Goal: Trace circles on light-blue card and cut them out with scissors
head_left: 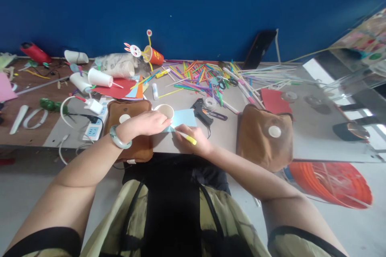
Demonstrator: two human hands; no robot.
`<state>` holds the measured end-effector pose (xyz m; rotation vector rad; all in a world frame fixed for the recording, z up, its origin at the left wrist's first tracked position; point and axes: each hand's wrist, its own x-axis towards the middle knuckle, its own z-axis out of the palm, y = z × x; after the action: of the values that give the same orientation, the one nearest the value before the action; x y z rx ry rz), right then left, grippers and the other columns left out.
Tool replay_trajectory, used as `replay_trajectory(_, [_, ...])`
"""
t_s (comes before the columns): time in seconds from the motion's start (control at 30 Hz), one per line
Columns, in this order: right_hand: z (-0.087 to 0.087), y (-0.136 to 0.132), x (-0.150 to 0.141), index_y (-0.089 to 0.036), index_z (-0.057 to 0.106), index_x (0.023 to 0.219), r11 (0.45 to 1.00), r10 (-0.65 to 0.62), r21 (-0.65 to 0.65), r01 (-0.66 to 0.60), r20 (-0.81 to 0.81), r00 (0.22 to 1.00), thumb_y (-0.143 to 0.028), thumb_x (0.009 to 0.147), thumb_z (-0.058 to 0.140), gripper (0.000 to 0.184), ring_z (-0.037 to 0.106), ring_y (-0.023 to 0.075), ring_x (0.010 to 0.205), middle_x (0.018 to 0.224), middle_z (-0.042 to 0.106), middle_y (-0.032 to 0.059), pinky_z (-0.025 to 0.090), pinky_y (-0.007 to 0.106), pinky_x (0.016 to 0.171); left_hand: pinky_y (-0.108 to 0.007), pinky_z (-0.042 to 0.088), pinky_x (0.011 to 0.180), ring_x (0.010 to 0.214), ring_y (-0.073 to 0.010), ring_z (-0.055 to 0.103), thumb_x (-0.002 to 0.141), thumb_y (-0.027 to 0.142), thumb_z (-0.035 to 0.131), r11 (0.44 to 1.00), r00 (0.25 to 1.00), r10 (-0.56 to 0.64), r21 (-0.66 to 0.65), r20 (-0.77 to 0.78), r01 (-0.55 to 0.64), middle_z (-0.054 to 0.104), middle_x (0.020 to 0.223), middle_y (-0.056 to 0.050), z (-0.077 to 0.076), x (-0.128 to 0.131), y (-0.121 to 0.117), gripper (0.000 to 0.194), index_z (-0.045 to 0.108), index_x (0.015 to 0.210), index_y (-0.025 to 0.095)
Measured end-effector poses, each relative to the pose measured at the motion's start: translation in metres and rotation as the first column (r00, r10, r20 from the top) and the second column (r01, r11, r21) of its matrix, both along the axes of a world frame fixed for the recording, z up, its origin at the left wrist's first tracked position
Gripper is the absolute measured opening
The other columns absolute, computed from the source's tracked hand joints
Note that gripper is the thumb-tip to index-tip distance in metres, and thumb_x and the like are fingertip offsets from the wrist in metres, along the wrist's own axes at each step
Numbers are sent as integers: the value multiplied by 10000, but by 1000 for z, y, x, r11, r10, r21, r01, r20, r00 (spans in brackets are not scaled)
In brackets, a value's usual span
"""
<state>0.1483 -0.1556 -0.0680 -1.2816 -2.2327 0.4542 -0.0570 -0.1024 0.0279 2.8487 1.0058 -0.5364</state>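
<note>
A white paper cup (165,109) rests on a light blue sheet of paper (186,117), its opening facing up. Fingers of my left hand (152,123) are closed on the near side of the cup and hide much of it. In my right hand (194,139) is a white felt-tip pen (190,139) with a yellow end. Its tip points at the blue paper, close by the cup's base; whether it touches is too small to tell. Right behind the paper lies a black hot glue gun (202,113), with a roll of clear tape (210,103) beside it.
Brown cushioned pouches (129,106) (263,136) flank my arms. A white power strip (95,122) with cables stands left. Coloured sticks (199,73), more paper cups (101,77) and a rabbit-decorated red cup (155,56) lie along the blue wall. An orange basket (331,184) stands below right.
</note>
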Motion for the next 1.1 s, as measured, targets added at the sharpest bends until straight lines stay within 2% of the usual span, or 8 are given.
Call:
replay_trajectory(0.2, [-2, -2, -4, -179, 643, 993, 999, -1, 33, 2, -15, 1000, -298, 974, 529, 166, 669, 150, 636, 796, 745, 57, 404, 224, 595, -320, 453, 653, 747, -208, 635, 1054, 242, 265, 998, 998, 60, -37, 26, -59, 683, 880, -127, -1, 0, 0, 434, 684, 1036, 128])
replay_trajectory(0.33, [-2, -12, -9, -169, 652, 958, 999, 24, 49, -21, -66, 998, -296, 975, 518, 185, 628, 132, 588, 695, 701, 38, 390, 226, 582, -320, 447, 646, 748, -209, 631, 1045, 215, 302, 999, 999, -24, 28, 21, 23, 681, 884, -133, -2, -1, 0, 383, 675, 1048, 127])
replay_trajectory(0.47, [7, -8, -3, -175, 664, 918, 997, -7, -76, -11, -239, 971, -302, 936, 566, 161, 616, 123, 568, 694, 702, 31, 429, 224, 579, -326, 435, 622, 724, -219, 618, 1036, 183, 246, 994, 997, -81, 74, -12, 81, 670, 872, -143, -3, -3, 0, 419, 658, 1078, 121])
replay_trajectory(0.57, [16, 12, 7, -186, 637, 813, 965, -185, -247, 86, -415, 891, -291, 895, 583, 144, 597, 111, 528, 643, 675, 4, 450, 212, 537, -319, 420, 618, 707, -212, 612, 1016, 164, 267, 997, 998, -56, 55, -10, 57, 676, 871, -141, -5, -3, 1, 399, 654, 1100, 124])
replay_trajectory(0.67, [21, 39, 10, -184, 597, 778, 910, -291, -411, 56, -538, 791, -231, 851, 598, 88, 590, 102, 487, 624, 672, -12, 476, 206, 509, -306, 412, 639, 705, -196, 614, 1000, 221, 338, 992, 993, 108, -63, 47, -105, 690, 863, -118, -6, -2, 4, 348, 678, 1023, 150])
replay_trajectory(0.73, [22, 56, 6, -180, 594, 763, 874, -314, -486, 2, -560, 766, -186, 836, 600, 74, 599, 102, 479, 625, 682, -11, 487, 204, 499, -302, 398, 618, 670, -192, 610, 987, 313, 376, 966, 972, 230, -131, 53, -221, 686, 812, -100, -6, -1, 7, 346, 679, 907, 166])
replay_trajectory(0.97, [19, 106, -23, -158, 597, 689, 770, -320, -629, -104, -522, 791, -149, 850, 606, 162, 591, 99, 451, 567, 675, -10, 474, 186, 471, -326, 401, 633, 698, -230, 624, 907, 325, 406, 938, 959, 283, -208, -3, -277, 674, 808, -101, -3, 1, 11, 273, 628, 837, 183])
replay_trajectory(1.1, [22, 120, -36, -146, 601, 629, 768, -273, -633, -99, -462, 844, -138, 837, 609, 209, 561, 93, 463, 492, 607, -33, 436, 172, 461, -336, 424, 653, 689, -229, 625, 946, 392, 368, 929, 954, 299, -226, -15, -294, 668, 791, -101, -2, 2, 10, 350, 611, 802, 185])
